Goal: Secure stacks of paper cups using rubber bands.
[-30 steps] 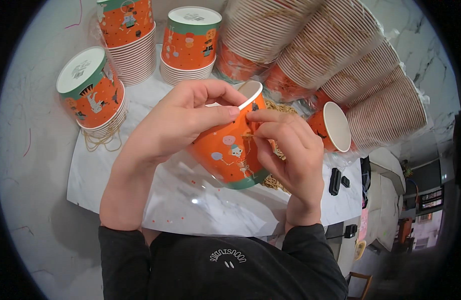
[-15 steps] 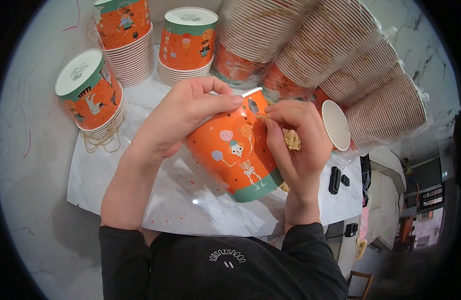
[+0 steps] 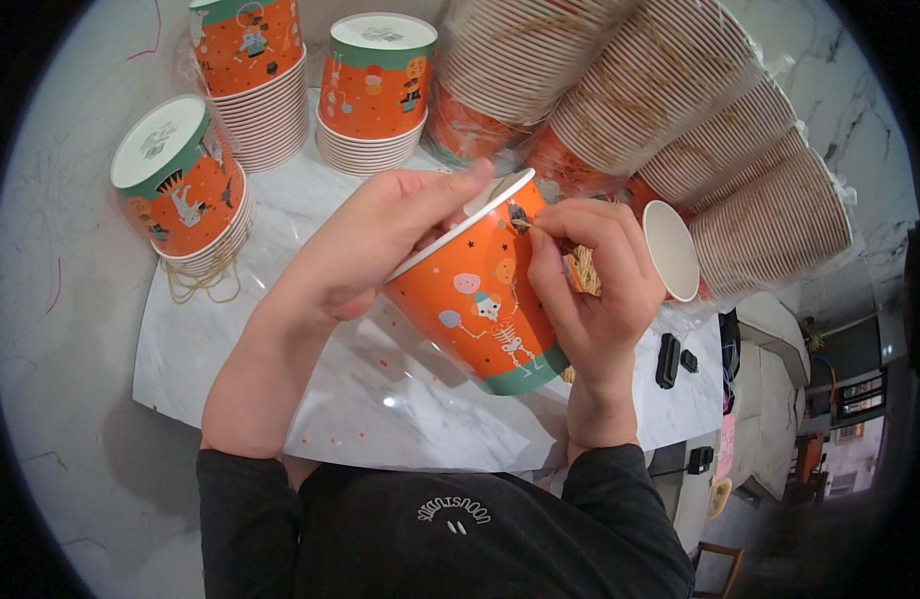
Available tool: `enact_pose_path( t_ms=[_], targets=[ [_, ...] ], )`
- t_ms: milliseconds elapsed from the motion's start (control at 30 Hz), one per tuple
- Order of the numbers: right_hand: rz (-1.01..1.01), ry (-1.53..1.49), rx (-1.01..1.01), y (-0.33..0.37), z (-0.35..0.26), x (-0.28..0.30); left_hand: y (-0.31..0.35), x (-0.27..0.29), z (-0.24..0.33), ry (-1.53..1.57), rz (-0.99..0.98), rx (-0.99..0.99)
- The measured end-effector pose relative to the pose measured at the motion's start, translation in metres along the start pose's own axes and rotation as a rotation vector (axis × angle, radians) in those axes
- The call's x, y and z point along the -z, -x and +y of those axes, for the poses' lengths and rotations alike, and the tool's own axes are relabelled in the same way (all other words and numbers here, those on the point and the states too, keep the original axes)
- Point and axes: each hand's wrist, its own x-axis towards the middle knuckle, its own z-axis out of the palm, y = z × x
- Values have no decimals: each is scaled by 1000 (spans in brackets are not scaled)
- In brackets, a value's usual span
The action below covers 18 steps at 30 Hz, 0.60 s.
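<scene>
An orange paper cup [image 3: 475, 309] with a skeleton print, white rim and green base is held tilted over the table, its mouth towards the upper left. My left hand [image 3: 375, 230] grips it at the rim; its fingers go into the mouth, partly hidden, and the thumb lies along the opening. Thumb and forefinger of my right hand [image 3: 605, 270] pinch the end of a thin tan cord [image 3: 521, 225] against the cup's side just below the rim. Beside this hand a bundle of tan cord [image 3: 586, 270] shows, partly covered.
Upside-down cup stacks [image 3: 375, 90] stand at the back left; one nearer stack [image 3: 185, 195] has cord loops hanging. Bagged cup stacks [image 3: 659, 80] lie along the back right. A single cup [image 3: 669, 250] faces me, and small black objects [image 3: 667, 359] sit on the marbled table [image 3: 360, 399].
The cup has turned so its white rim shows more, shifting slightly right. My left thumb has come off the outer wall to the mouth. My right hand keeps its pinch by the rim.
</scene>
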Motion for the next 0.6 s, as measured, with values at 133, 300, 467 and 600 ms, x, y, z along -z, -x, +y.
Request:
enact_pose_path(
  t_ms=[133, 300, 467, 600],
  targets=[
    [27, 41, 140, -1, 5, -1, -2, -6, -4, 5, 106, -32],
    [32, 59, 164, 1, 8, -3, 1, -6, 0, -77, 35, -33],
    [17, 83, 158, 0, 10, -5, 3, -1, 2, -11, 42, -79],
    [-2, 90, 148, 0, 12, -4, 8, -8, 10, -108, 11, -60]
  ],
)
